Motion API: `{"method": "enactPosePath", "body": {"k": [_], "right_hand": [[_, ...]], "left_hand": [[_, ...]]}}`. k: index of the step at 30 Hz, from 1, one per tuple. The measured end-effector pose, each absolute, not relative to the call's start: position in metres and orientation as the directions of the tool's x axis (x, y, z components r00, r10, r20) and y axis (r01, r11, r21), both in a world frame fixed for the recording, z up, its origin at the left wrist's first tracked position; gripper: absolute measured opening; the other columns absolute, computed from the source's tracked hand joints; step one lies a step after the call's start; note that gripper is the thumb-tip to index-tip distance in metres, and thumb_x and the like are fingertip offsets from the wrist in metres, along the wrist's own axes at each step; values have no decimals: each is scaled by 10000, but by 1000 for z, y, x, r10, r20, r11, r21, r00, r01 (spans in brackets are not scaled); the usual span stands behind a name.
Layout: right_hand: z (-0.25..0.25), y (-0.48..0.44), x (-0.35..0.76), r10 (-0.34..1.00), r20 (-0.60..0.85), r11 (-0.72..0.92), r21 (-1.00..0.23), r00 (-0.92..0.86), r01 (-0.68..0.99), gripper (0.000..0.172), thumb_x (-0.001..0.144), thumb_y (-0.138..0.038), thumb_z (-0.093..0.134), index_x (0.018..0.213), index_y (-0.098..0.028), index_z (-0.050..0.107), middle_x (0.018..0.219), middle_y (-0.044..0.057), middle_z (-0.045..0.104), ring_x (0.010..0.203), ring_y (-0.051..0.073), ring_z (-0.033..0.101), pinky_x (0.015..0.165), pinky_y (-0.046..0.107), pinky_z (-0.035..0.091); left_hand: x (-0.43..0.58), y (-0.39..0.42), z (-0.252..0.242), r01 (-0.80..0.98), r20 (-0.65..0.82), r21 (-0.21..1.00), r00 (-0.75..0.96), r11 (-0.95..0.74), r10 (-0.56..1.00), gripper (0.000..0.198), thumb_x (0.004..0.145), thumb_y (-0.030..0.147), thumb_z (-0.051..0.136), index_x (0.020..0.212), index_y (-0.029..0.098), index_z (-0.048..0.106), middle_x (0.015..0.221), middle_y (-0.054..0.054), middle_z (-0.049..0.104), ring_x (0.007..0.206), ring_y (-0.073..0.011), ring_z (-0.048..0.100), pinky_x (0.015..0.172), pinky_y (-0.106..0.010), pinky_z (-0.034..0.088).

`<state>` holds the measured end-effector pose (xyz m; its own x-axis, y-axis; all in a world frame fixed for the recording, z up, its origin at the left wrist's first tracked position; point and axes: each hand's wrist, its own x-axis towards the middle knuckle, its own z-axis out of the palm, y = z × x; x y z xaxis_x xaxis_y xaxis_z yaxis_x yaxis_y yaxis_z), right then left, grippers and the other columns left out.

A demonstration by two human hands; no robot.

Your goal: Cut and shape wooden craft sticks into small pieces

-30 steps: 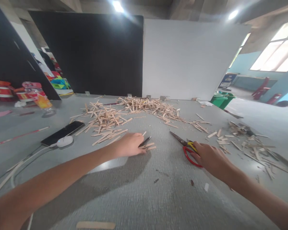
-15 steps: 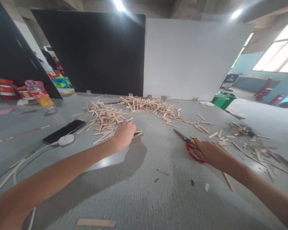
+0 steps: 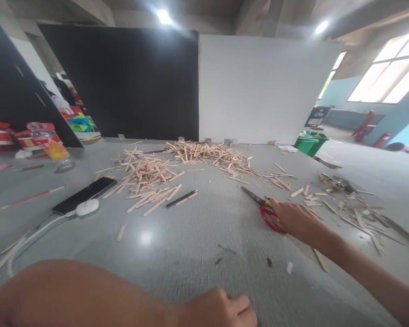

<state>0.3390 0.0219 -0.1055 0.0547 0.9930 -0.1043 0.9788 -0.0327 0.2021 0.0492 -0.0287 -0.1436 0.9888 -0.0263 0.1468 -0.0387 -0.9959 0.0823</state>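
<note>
Right of centre, the right hand (image 3: 288, 215) grips the scissors (image 3: 253, 196) by their handles, likely so they point away; bottom centre, the left hand (image 3: 225, 311) curls its fingers, whether round anything I can't tell; sticks (image 3: 150, 168) heap mid-frame, seemingly within reach

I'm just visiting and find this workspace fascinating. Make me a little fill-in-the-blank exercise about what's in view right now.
1. The right hand holds a pair of ____.
2. The left hand is near the ____ edge of the picture (top or bottom).
3. The phone lies on the ____ half of the table in this view (left or right).
4. The large panel joined to the white panel is coloured ____.

Missing words: scissors; bottom; left; black.
</note>
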Motion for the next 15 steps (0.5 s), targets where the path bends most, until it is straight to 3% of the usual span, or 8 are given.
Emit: {"method": "enactPosePath", "body": {"k": [4, 5, 6, 9, 15], "right_hand": [[-108, 22, 341, 993, -110, -26, 212, 51, 977, 185, 968, -176, 509, 1130, -157, 597, 898, 150, 781, 815, 315, 774, 572, 310, 329], [-108, 22, 341, 992, -113, -26, 214, 51, 977, 191, 966, -168, 511, 1134, -155, 599, 901, 148, 781, 818, 314, 775, 572, 309, 324], [-108, 22, 340, 992, -116, -27, 215, 53, 976, 195, 959, -156, 516, 1134, -155, 603, 890, 140, 780, 813, 309, 775, 571, 307, 319], [-107, 21, 339, 991, -123, -31, 214, 58, 976, 194, 949, -130, 519, 1119, -150, 611, 852, 123, 776, 790, 299, 775, 564, 302, 304], [-102, 19, 335, 991, -121, -30, 209, 56, 977, 186, 952, -131, 536, 1121, -149, 612, 858, 113, 775, 791, 295, 774, 566, 299, 327]], "left_hand": [[66, 30, -138, 173, 97, 44, 979, -984, 177, 101, 891, 112, 698, 806, 157, 667, 795, -83, 685, 837, -219, 650, 519, -287, 483], [70, 56, -133, 256, 82, 45, 963, -966, 259, 49, 947, 161, 677, 902, 142, 686, 885, -71, 698, 878, -210, 665, 636, -297, 549], [74, 84, -127, 346, 72, 48, 935, -937, 348, 138, 1002, 266, 659, 1051, 140, 684, 1015, -54, 697, 909, -193, 678, 754, -338, 588], [81, 158, -106, 563, 66, 72, 821, -823, 567, 335, 1012, 358, 658, 1284, 165, 632, 1266, -104, 657, 1053, -237, 681, 889, -436, 599], [77, 191, -81, 676, 12, 100, 733, -730, 680, 355, 1014, 362, 656, 1313, 175, 622, 1310, -110, 641, 1095, -250, 671, 919, -458, 591]]}}
